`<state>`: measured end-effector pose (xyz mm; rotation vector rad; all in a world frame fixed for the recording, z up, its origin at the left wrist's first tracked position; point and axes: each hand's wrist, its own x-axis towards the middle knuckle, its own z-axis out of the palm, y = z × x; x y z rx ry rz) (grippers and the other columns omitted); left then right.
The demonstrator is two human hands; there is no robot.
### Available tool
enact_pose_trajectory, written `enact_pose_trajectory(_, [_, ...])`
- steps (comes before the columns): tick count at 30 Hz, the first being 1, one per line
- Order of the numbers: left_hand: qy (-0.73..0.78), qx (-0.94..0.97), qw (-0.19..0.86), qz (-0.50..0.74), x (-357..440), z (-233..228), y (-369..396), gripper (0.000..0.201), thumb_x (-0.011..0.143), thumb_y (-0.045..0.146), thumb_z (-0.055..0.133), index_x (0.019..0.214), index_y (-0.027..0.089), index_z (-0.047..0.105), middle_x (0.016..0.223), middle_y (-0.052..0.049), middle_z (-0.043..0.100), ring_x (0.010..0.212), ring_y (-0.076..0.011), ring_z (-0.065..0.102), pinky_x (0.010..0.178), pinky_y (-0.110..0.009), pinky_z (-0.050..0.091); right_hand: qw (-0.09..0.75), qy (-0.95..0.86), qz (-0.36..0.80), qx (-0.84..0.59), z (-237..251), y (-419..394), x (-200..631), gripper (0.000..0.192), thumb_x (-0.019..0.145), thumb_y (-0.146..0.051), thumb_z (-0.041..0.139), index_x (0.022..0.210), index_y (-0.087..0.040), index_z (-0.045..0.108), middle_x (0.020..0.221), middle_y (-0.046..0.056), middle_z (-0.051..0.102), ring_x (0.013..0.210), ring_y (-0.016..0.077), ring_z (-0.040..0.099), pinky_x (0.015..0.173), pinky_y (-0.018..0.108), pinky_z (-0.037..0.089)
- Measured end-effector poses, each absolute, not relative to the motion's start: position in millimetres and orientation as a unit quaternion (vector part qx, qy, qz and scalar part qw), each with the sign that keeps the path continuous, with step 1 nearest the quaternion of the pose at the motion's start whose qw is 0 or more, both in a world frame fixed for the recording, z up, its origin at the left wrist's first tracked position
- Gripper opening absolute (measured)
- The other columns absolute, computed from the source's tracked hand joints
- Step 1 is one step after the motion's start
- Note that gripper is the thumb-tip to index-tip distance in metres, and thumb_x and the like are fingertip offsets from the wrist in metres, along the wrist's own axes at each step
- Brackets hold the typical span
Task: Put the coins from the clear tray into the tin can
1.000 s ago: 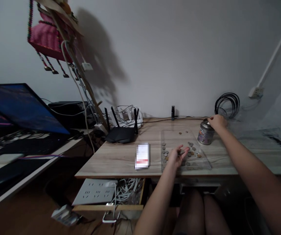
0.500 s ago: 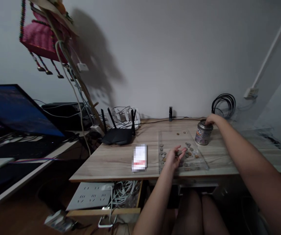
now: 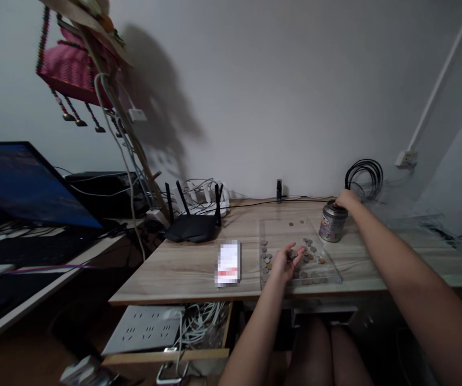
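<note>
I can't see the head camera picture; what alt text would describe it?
A seated person's left hand rests palm up among coins scattered on a clear tray on a wooden desk, while the right hand sits on top of a small tin can. A black router and a monitor stand to the left.

Dim rm: plain white wall (image 3: 279,86), wood desk (image 3: 183,268), monitor (image 3: 25,182) at left.
</note>
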<state>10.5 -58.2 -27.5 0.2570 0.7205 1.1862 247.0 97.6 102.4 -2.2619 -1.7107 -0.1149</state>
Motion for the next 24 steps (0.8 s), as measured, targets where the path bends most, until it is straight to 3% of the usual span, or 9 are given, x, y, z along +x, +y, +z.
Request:
enact_pose_trajectory(4, [0.327, 0.105, 0.768, 0.541, 10.6, -29.4, -56.7, 0.030, 0.076, 0.010, 0.050, 0.107, 0.006, 0.052, 0.096, -0.019, 0.064, 0.084, -0.0217, 0.066, 0.058, -0.022, 0.055, 0.100, -0.563, -0.016, -0.820, 110.5, 85.1, 239.7, 0.032, 0.067, -0.023, 0.064, 0.095, -0.010, 0.068, 0.098, 0.020, 0.064, 0.093, 0.0288, 0.061, 0.070, 0.035, 0.048])
enact_pose_trajectory(9, [0.314, 0.067, 0.771, 0.550, 11.4, -29.3, -56.5, 0.023, 0.080, 0.019, 0.048, 0.101, 0.009, 0.053, 0.093, -0.018, 0.064, 0.081, -0.0229, 0.066, 0.056, -0.026, 0.055, 0.222, -0.675, -0.071, -0.700, 85.3, 34.0, 201.3, 0.031, 0.082, -0.031, 0.045, 0.103, -0.022, 0.067, 0.100, 0.010, 0.066, 0.092, 0.0221, 0.059, 0.075, 0.030, 0.043])
enact_pose_trajectory(10, [0.311, 0.060, 0.769, 0.556, 11.6, -28.8, -56.8, 0.020, 0.082, 0.020, 0.046, 0.098, 0.010, 0.053, 0.089, -0.017, 0.064, 0.079, -0.0220, 0.066, 0.055, -0.027, 0.054, 0.238, -0.731, -0.047, -0.638, 72.1, 18.4, 188.4, 0.030, 0.083, -0.032, 0.045, 0.099, -0.023, 0.069, 0.095, 0.008, 0.068, 0.088, 0.0202, 0.060, 0.073, 0.027, 0.043])
enact_pose_trajectory(14, [0.309, 0.038, 0.749, 0.585, 12.4, -25.1, -58.1, 0.015, 0.084, 0.019, 0.042, 0.082, 0.013, 0.056, 0.066, -0.006, 0.061, 0.061, -0.0143, 0.062, 0.052, -0.023, 0.052, 0.160, -0.887, 0.126, -0.415, 16.3, -32.7, 141.5, 0.024, 0.077, -0.031, 0.055, 0.094, -0.025, 0.070, 0.087, 0.005, 0.068, 0.077, 0.0167, 0.059, 0.068, 0.024, 0.042])
enact_pose_trajectory(19, [0.321, 0.037, 0.746, 0.582, 13.5, -20.3, -59.6, 0.018, 0.078, 0.007, 0.043, 0.083, 0.010, 0.060, 0.066, -0.006, 0.063, 0.063, -0.0131, 0.062, 0.062, -0.023, 0.053, 0.214, -0.833, 0.225, -0.459, -3.4, -31.4, 131.4, 0.020, 0.071, -0.025, 0.058, 0.085, -0.017, 0.071, 0.076, 0.005, 0.068, 0.068, 0.0154, 0.058, 0.060, 0.024, 0.042])
enact_pose_trajectory(24, [0.291, 0.083, 0.778, 0.550, 13.2, -23.3, -58.5, 0.025, 0.073, 0.001, 0.045, 0.094, 0.001, 0.059, 0.080, -0.016, 0.066, 0.080, -0.0193, 0.066, 0.069, -0.024, 0.055, 0.259, -0.782, 0.302, -0.481, 16.1, -7.1, 152.0, 0.023, 0.071, -0.025, 0.056, 0.084, -0.013, 0.070, 0.070, 0.006, 0.068, 0.056, 0.0137, 0.058, 0.052, 0.023, 0.043])
